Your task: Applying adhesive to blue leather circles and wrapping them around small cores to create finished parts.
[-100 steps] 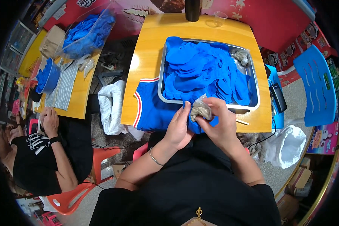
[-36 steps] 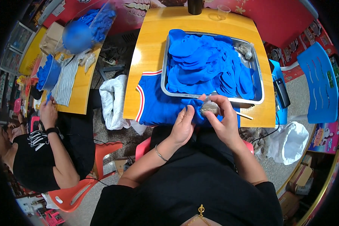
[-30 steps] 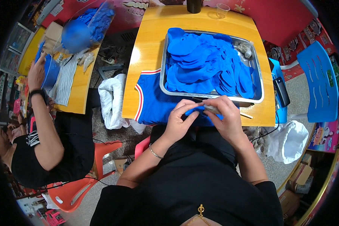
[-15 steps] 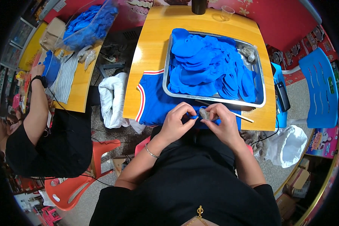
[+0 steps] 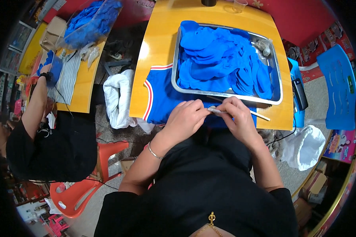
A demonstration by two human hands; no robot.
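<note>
Just in front of the metal tray (image 5: 225, 94), my two hands meet over the near edge of the table. My right hand (image 5: 238, 118) is closed, pinching a small greyish piece that looks like crumpled clear plastic (image 5: 215, 110). The fingers of my left hand (image 5: 187, 120) are bent together, their tips at the other end of this piece; what they hold is hidden. Many thin blue rounded fabric pieces (image 5: 213, 57) lie heaped in the tray. Under the tray and my hands spreads a blue garment (image 5: 158, 93) with red-and-white trim.
A thin pale stick (image 5: 261, 115) lies right of my hands. A small clear bag (image 5: 263, 46) sits in the tray's right corner. At left, a co-worker's hand (image 5: 46, 71) is at a blue basin (image 5: 56, 70). White sacks stand either side of the table; a blue chair (image 5: 336, 87) is at right.
My hands have come closer together, and the blue bit that showed at my left fingertips is out of sight. The view has tilted slightly, shifting the table upward.
</note>
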